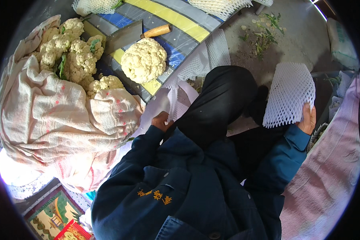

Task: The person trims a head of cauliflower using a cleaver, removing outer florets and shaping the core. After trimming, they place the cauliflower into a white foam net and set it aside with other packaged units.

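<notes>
My right hand (308, 119) grips the lower right edge of a white foam net sleeve (289, 94), which is flattened and held up beside my right knee. At my left thigh, my left hand (161, 121) is partly turned away, close to the white foam netting (174, 103) that hangs by the table. Whether its fingers hold that netting is hidden. A trimmed cauliflower head (144, 60) sits on the striped table top (183, 18), ahead of my left hand. Just behind it lies a cleaver (124, 36) with a wooden handle.
Several cauliflowers (78, 55) are piled at the left, partly covered by a pale cloth (69, 111). More net-wrapped pieces (219, 7) lie at the table's far edge. Leaf scraps (262, 37) litter the floor. A pink cloth (327, 180) drapes at my right.
</notes>
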Demonstrator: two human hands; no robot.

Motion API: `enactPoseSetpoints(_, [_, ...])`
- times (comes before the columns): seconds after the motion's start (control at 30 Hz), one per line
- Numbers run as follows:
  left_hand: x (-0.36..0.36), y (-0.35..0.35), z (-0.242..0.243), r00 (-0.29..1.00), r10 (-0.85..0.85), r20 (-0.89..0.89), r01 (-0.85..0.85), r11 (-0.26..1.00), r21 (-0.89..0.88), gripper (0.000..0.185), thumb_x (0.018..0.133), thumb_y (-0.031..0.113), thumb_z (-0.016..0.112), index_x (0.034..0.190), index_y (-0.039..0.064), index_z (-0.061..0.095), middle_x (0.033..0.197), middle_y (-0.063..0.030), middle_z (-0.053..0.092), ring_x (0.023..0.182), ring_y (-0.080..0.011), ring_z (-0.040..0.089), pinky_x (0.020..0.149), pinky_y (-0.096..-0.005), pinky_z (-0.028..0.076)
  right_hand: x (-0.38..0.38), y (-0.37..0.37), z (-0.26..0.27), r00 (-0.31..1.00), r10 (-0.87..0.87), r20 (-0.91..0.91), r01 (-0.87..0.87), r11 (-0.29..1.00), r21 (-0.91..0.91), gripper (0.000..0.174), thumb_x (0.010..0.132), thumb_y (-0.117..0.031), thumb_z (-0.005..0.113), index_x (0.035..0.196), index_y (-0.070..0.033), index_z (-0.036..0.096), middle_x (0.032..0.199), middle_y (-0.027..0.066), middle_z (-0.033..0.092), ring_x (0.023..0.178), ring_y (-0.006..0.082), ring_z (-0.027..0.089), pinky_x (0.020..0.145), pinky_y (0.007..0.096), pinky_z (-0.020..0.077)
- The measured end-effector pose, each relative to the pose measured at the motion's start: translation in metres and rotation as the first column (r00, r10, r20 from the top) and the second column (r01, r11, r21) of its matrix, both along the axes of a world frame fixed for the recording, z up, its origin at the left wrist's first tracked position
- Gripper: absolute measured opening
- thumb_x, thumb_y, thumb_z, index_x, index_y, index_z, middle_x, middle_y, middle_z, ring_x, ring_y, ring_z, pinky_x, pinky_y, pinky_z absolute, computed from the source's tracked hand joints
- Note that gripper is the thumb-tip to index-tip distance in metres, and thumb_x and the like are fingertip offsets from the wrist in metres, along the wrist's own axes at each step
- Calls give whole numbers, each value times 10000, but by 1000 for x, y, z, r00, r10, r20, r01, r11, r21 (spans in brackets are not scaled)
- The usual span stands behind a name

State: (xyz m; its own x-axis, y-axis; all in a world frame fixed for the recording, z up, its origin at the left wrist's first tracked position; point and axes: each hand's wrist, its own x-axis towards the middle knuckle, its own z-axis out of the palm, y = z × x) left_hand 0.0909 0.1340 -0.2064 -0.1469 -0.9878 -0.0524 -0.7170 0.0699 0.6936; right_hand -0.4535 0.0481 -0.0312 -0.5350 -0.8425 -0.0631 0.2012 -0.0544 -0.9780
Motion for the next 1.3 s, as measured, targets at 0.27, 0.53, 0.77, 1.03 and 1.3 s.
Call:
enactPoseSetpoints(0.27, [-39, -33, 126, 976, -162, -143, 122, 960, -253, 149, 735, 25, 710, 852, 5, 619, 811, -158, 618, 685, -339, 635, 625, -376, 514, 13, 0, 11, 984, -91, -154, 110, 987, 119, 339, 943, -197, 677, 1235, -24, 656, 1071, 84, 727, 909, 152, 692, 755, 245, 529])
enactPoseSetpoints(0.53, [-122, -88, 212, 870, -198, -451, 69, 956, -286, 154, 817, 20, 705, 951, -13, 635, 885, -141, 652, 749, -268, 636, 684, -311, 486, 61, 22, 21, 916, 34, -400, -100, 984, -145, 351, 878, -15, 652, 1227, 18, 639, 1144, 140, 699, 959, 176, 649, 846, 296, 502])
enactPoseSetpoints(0.77, [-203, -182, 255, -13, 192, -981, -81, 978, 192, 374, 988, 110, 569, 1330, -40, 564, 1247, -136, 664, 1143, -221, 634, 993, -357, 487, 126, 19, 60, 784, 233, -576, -460, 840, -286, 298, 799, 91, 651, 1092, 39, 648, 1246, 272, 636, 1171, 352, 639, 992, 418, 493])
enactPoseSetpoints(1.03, [-262, -192, 252, -208, 212, -955, 257, 954, 156, 391, 961, 269, 624, 1212, -27, 574, 1286, -192, 629, 1202, -350, 609, 1070, -499, 463, 147, -9, 47, 862, 305, -404, -437, 852, -288, 686, 746, -10, 791, 1371, 57, 516, 1342, 229, 595, 1237, 330, 602, 1052, 402, 455])
enactPoseSetpoints(1.3, [-272, -156, 250, 116, -64, -991, 582, 813, 16, 565, 973, 315, 585, 1360, -92, 527, 1365, -209, 577, 1289, -308, 534, 1106, -417, 387, 152, -11, 19, 937, 97, 335, -13, 969, -246, 511, 920, 3, 610, 1406, 48, 460, 1337, 172, 598, 1165, 225, 612, 1041, 353, 459])
